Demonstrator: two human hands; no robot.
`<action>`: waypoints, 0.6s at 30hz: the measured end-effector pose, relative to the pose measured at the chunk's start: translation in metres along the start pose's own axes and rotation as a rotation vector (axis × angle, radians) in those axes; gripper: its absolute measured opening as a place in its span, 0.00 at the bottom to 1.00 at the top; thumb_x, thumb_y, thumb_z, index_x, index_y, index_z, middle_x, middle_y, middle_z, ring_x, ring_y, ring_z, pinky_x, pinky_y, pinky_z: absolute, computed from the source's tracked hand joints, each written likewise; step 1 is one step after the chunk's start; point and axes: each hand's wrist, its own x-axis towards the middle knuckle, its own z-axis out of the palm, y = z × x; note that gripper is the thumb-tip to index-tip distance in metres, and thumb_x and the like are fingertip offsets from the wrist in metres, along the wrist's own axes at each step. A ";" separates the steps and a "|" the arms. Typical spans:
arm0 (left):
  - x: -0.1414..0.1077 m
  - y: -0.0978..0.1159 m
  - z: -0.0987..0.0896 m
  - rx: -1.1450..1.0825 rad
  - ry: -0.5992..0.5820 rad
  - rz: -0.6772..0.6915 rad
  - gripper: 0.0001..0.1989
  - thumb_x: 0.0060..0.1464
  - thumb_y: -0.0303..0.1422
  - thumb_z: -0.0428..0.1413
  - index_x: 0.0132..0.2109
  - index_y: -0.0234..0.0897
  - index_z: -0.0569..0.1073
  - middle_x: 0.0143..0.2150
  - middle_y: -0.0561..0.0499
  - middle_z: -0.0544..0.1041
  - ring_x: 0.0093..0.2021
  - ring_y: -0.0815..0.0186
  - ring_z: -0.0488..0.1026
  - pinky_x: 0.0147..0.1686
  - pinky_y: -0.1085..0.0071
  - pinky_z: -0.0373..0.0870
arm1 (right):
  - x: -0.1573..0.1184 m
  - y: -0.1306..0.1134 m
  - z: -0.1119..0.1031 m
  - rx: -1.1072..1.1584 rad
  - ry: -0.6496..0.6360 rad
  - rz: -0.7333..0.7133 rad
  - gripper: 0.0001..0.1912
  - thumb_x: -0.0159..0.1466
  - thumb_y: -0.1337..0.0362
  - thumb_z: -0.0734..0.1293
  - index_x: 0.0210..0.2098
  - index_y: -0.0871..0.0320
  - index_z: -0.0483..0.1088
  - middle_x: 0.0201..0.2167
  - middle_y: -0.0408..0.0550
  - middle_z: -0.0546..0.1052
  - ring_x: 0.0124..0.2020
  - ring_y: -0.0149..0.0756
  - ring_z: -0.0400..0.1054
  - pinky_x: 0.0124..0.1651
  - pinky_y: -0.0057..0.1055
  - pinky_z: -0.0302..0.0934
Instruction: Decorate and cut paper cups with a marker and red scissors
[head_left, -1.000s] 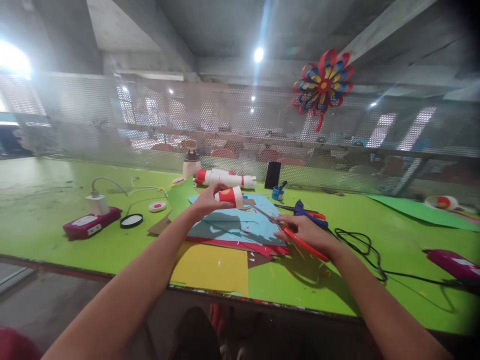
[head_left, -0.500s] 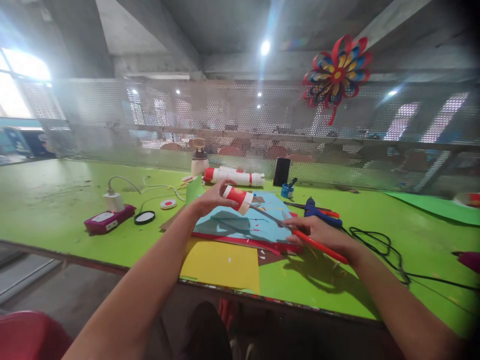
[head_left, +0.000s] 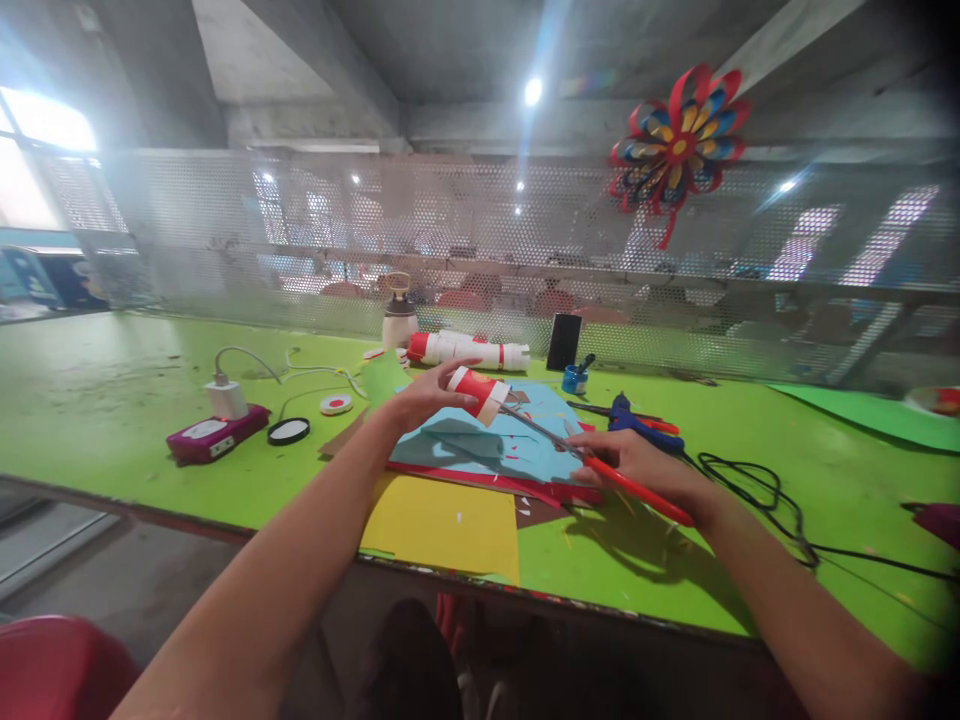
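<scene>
My left hand [head_left: 435,396] is closed around a red and white paper cup [head_left: 478,391], tilted on its side with its open end toward the right. In my right hand [head_left: 630,462] is a pair of scissors [head_left: 637,491] with orange-red handles. Its long metal blades reach left to the cup's rim; whether they are cutting into it I cannot tell. Below the cup lie light blue paper sheets [head_left: 465,450] with small red and white scraps on them. Red paper [head_left: 551,492] sticks out beneath, and a yellow sheet [head_left: 442,525] lies nearer the table edge.
Behind my hands lies a white and red paper tube [head_left: 472,352]. A blue glue gun [head_left: 637,424], with its black cable [head_left: 772,490], is on the right. Farther back stand a phone [head_left: 563,341] and a blue jar [head_left: 575,378]. Leftward is a purple power strip [head_left: 214,436] with a charger.
The cup has shifted and turned slightly in my left hand. My right hand stays nearly in place with the scissors at the rim. The view has tipped a little.
</scene>
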 end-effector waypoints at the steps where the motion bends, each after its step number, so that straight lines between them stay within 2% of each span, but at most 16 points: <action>1: 0.000 0.000 0.000 -0.001 -0.001 -0.008 0.42 0.36 0.26 0.69 0.60 0.34 0.66 0.40 0.46 0.77 0.36 0.65 0.74 0.40 0.65 0.72 | 0.000 0.000 0.000 -0.002 -0.002 0.001 0.26 0.53 0.51 0.73 0.49 0.54 0.78 0.27 0.46 0.79 0.27 0.40 0.70 0.29 0.34 0.67; 11: -0.001 -0.001 0.000 -0.004 -0.020 -0.041 0.45 0.39 0.26 0.67 0.64 0.35 0.60 0.37 0.48 0.76 0.35 0.63 0.74 0.37 0.64 0.72 | 0.002 0.003 0.003 -0.030 -0.006 -0.013 0.27 0.53 0.50 0.73 0.49 0.56 0.78 0.34 0.49 0.81 0.34 0.45 0.73 0.38 0.39 0.68; 18: -0.001 -0.004 -0.002 -0.003 -0.035 -0.042 0.40 0.42 0.26 0.66 0.63 0.33 0.61 0.37 0.48 0.76 0.35 0.63 0.73 0.37 0.64 0.71 | 0.001 -0.002 0.002 -0.059 -0.018 -0.011 0.29 0.53 0.49 0.72 0.50 0.58 0.78 0.38 0.51 0.82 0.39 0.50 0.74 0.42 0.42 0.69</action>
